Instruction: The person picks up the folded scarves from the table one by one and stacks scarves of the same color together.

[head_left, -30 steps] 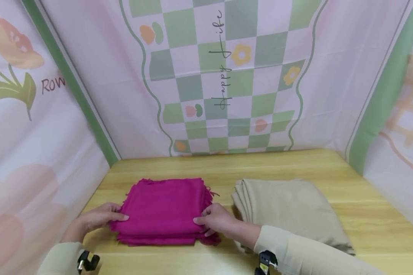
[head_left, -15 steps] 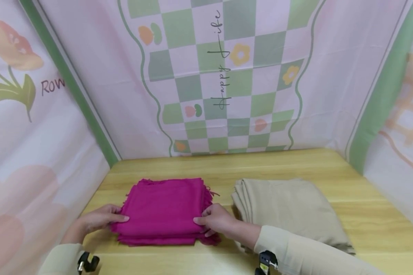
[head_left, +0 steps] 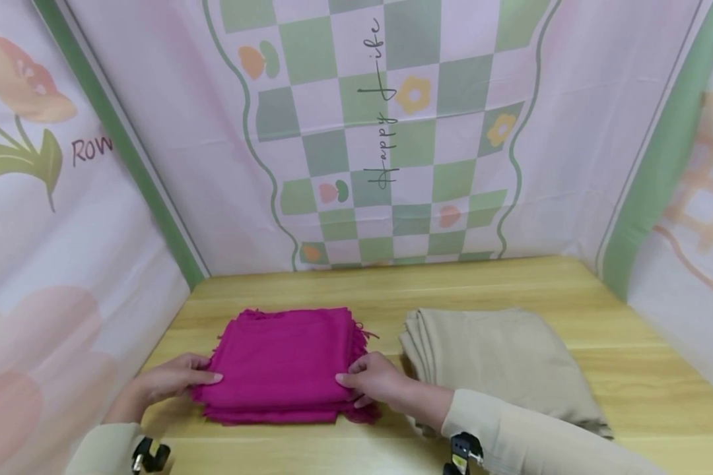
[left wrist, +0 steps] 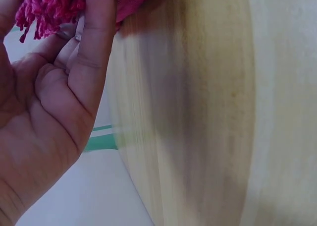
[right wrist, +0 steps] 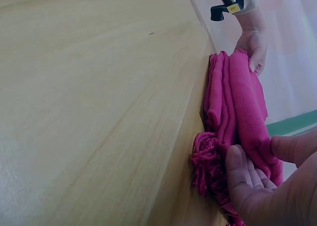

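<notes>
A magenta scarf (head_left: 279, 359) with fringed ends lies folded into a thick rectangle on the left part of the wooden table. At its left edge my left hand (head_left: 171, 380) grips it, thumb on top. The left wrist view shows this hand's fingers (left wrist: 94, 42) under the fringe (left wrist: 52, 10). My right hand (head_left: 380, 382) pinches the near right corner, the thumb above. From the right wrist, its other fingers (right wrist: 242, 169) are seen tucked against the upper folds (right wrist: 247, 102), with loose fringe hanging beside them. A beige folded cloth (head_left: 499, 363) lies just right of this hand.
The wooden table (head_left: 356, 287) has a light grain. Printed fabric walls (head_left: 356, 132) enclose it at the back and both sides, the left one (head_left: 83, 251) close to my left forearm. A black wrist camera (head_left: 465, 450) sits on my right sleeve, partly over the table.
Almost nothing differs. Both hands keep their hold at the scarf's two sides, and the right wrist has shifted very slightly to the right.
</notes>
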Motion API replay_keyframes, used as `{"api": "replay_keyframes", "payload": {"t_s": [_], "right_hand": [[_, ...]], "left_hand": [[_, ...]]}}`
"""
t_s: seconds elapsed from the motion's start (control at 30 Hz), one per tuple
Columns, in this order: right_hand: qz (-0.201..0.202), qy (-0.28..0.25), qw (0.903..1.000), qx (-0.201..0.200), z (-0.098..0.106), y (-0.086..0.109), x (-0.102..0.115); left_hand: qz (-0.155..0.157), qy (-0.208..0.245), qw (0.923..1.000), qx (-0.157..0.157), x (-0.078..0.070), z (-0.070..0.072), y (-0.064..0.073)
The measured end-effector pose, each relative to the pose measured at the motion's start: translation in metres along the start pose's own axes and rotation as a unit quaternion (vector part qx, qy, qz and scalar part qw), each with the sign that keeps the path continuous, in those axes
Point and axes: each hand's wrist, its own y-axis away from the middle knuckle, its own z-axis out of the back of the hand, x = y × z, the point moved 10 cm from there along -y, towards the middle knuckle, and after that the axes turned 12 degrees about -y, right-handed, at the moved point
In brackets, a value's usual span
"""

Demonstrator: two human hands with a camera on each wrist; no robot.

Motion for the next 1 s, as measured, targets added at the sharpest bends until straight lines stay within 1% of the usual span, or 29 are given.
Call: {"api": "replay_keyframes", "payload": {"t_s": [0.1, 0.3, 0.47, 0.57, 0.7, 0.9, 1.0], "right_hand": [[0.002, 0.001, 1.0000, -0.009, 0.003, 0.000, 0.002], [0.005, 0.000, 0.9999, -0.015, 0.009, -0.002, 0.007], [0.015, 0.002, 0.9996, -0.025, 0.016, -0.003, 0.014], [0.029, -0.003, 0.9990, -0.035, 0.021, -0.003, 0.021], [0.048, -0.019, 0.9977, -0.043, 0.027, -0.005, 0.031], [0.061, -0.039, 0.9963, -0.046, 0.037, -0.007, 0.045], [0.066, -0.035, 0.9960, -0.049, 0.042, -0.007, 0.054]], "left_hand": [[-0.004, -0.010, 0.9999, -0.007, 0.000, 0.002, 0.000], [-0.015, -0.056, 0.9976, -0.039, -0.002, 0.011, 0.002], [-0.010, -0.082, 0.9948, -0.059, -0.004, 0.017, 0.002], [-0.003, -0.097, 0.9918, -0.083, -0.005, 0.022, 0.004], [-0.004, -0.100, 0.9880, -0.118, -0.008, 0.032, 0.007], [-0.017, -0.083, 0.9850, -0.151, -0.016, 0.046, 0.012], [-0.022, -0.085, 0.9823, -0.166, -0.022, 0.052, 0.014]]}}
